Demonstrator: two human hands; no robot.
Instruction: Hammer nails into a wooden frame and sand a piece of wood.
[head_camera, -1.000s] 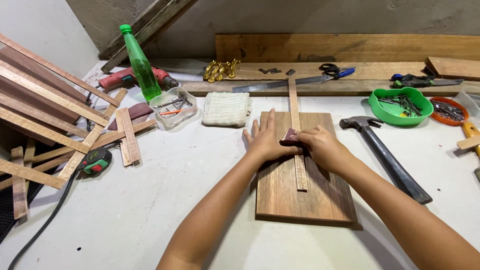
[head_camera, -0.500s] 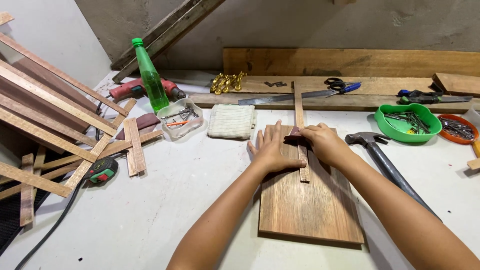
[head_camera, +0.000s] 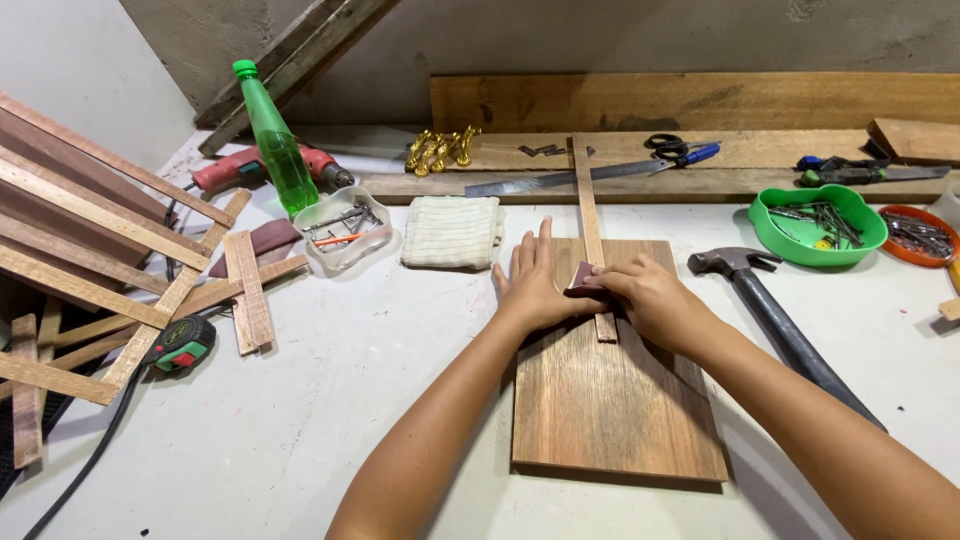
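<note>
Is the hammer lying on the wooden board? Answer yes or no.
No, the hammer lies on the table to the right of the wooden board.

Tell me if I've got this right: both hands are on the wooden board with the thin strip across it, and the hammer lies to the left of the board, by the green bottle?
Not quite. The hammer lies to the right of the wooden board, near the green bowl, as the head view shows. The rest holds: the left hand and right hand rest on the board at the thin strip.
</note>
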